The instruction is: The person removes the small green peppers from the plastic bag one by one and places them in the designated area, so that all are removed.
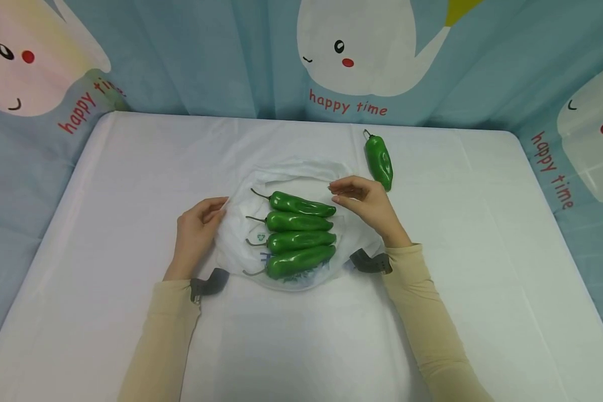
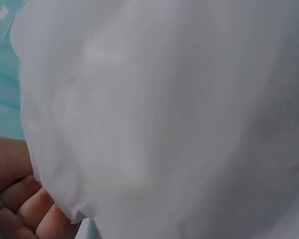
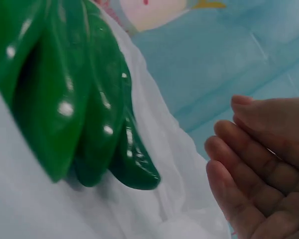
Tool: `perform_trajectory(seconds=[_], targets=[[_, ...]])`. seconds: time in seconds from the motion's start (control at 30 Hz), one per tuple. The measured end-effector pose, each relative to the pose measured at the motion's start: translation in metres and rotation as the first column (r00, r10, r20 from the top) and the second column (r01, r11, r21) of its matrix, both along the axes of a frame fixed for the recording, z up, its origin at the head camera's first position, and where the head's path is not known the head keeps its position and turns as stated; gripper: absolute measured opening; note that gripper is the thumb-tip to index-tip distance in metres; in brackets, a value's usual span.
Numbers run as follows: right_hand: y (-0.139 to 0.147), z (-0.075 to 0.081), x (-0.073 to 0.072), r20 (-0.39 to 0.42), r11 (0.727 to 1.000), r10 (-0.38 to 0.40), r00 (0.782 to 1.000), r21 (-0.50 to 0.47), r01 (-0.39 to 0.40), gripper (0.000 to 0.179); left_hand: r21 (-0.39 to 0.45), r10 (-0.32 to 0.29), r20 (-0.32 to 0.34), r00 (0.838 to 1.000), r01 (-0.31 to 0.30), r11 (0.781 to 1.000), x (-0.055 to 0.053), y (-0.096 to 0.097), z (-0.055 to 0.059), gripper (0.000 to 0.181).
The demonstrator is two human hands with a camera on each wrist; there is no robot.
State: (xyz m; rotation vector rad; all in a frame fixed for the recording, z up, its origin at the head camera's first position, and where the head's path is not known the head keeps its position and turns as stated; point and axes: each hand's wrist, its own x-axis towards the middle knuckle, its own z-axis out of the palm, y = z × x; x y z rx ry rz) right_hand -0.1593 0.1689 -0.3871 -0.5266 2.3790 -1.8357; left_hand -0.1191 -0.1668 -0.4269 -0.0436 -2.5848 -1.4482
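Observation:
Several green peppers (image 1: 300,221) with long stems lie side by side in an open white plastic bag (image 1: 233,240), stems pointing left. My left hand (image 1: 195,234) pinches the bag's left edge; in the left wrist view the bag's film (image 2: 139,114) fills most of the picture beside the curled fingers (image 2: 37,209). Over the bag's right rim is my right hand (image 1: 369,206), fingers loosely bent, holding nothing. The right wrist view shows this hand (image 3: 269,174) apart from the pepper tips (image 3: 137,167).
Beyond the right hand, one more green pepper (image 1: 379,159) lies outside the bag on the white-covered table (image 1: 482,251). A blue curtain (image 1: 206,56) with cartoon whales hangs along the table's far and side edges. Dark wrist-camera mounts (image 1: 369,261) sit at both cuffs.

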Motion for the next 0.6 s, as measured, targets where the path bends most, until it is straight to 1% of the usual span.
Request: perform_trajectory(seconds=[0.17, 0.23, 0.4, 0.6], targets=[[-0.004, -0.005, 0.000, 0.016, 0.996, 0.076, 0.997, 0.052, -0.077, 0.024, 0.003, -0.003, 0.005, 1.000, 0.003, 1.000, 0.000, -0.001, 0.000, 0.024], [-0.006, -0.007, 0.000, 0.013, 0.993, 0.096, 0.995, 0.068, -0.096, 0.023, 0.004, -0.004, 0.004, 1.000, 0.004, 1.000, 0.000, -0.001, -0.001, 0.024], [-0.008, -0.011, 0.000, 0.011, 0.989, 0.115, 0.993, 0.093, -0.116, 0.023, 0.006, -0.007, -0.005, 1.000, 0.007, 1.000, -0.001, -0.001, -0.002, 0.024], [-0.009, -0.014, 0.000, 0.028, 0.984, 0.133, 0.991, 0.117, -0.136, 0.023, 0.012, -0.006, -0.003, 1.000, 0.006, 1.000, -0.001, -0.001, -0.002, 0.024]])
